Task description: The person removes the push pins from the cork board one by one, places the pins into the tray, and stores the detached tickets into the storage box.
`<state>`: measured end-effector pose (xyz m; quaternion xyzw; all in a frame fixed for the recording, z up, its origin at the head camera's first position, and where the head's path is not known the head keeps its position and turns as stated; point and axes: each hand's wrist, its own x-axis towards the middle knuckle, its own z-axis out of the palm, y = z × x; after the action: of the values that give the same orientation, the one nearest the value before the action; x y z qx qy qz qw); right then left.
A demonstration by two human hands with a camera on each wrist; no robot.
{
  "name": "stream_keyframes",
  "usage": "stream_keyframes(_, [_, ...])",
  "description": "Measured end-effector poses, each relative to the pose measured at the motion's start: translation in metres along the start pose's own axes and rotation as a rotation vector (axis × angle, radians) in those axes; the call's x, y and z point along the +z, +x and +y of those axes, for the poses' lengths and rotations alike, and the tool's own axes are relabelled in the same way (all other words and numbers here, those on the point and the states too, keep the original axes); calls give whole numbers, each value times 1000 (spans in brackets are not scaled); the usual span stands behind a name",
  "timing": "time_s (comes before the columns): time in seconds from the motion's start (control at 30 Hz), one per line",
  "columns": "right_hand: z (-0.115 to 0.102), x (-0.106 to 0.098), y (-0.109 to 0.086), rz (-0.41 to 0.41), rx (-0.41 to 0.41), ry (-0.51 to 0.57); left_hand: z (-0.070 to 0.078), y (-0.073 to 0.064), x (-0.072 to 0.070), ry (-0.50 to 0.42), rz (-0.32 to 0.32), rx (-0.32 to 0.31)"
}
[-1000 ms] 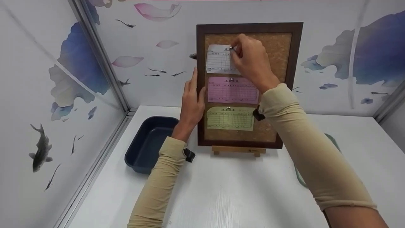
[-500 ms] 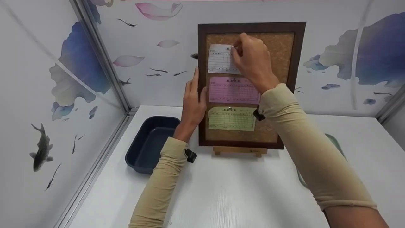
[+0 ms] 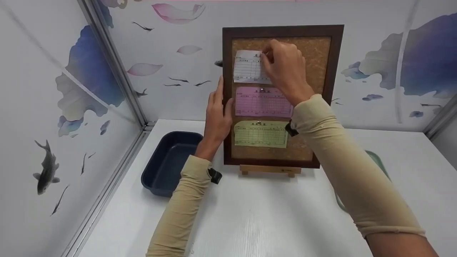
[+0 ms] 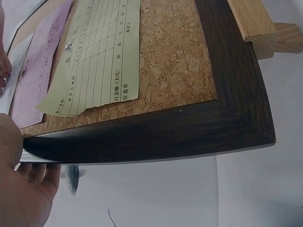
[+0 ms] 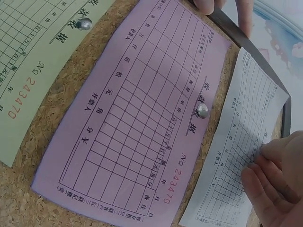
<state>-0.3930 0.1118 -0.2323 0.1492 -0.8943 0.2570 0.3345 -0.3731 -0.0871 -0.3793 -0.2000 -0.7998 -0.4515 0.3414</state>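
A framed corkboard [image 3: 316,53] stands upright with white [image 3: 246,67], pink [image 3: 246,107] and yellow-green [image 3: 260,135] receipts in a column. My left hand [image 3: 218,116] grips its left edge; in the left wrist view the thumb side is in front and the fingers [image 4: 49,177] are behind. At the top middle of the white receipt, my right hand [image 3: 285,67] pinches a silver push pin, now hidden by the fingertips. Silver push pins also sit in the pink receipt, one pin [image 5: 202,110], and the yellow-green one, another pin [image 5: 84,23].
A small wooden easel [image 3: 269,169] supports the board on the white table [image 3: 250,214]. To the left stands a dark blue bin [image 3: 151,189]. A green-rimmed tray [image 3: 379,162] lies at the right, partly behind the right sleeve. Painted walls close off the back and left.
The silver pin that showed between my right fingertips a second ago is now covered by them. The fingers have shifted slightly at the white receipt's top; my left hand stays on the frame.
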Motion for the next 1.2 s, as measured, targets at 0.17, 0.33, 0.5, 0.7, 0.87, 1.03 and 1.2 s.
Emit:
stream_keyframes(0.17, [-1,0,0,-2,5,-10,0,0,0,-2,1,-4])
stream_keyframes(0.33, [-1,0,0,9,3,-16,0,0,0,0,-8,-6])
stream_keyframes(0.5, [0,1,-1,28,-28,-18,-1,0,0,1,-5,1])
stream_keyframes(0.7, [1,2,0,42,-38,-26,-1,1,-1,-2,-11,9])
stream_keyframes(0.87, [2,2,-1,41,-44,-26,0,2,-2,-8,-26,13])
stream_keyframes(1.03, [3,2,-1,39,-48,-22,3,9,-5,-18,-32,24])
stream_keyframes(1.2, [4,2,0,48,-54,-25,9,22,-9,-17,-35,41])
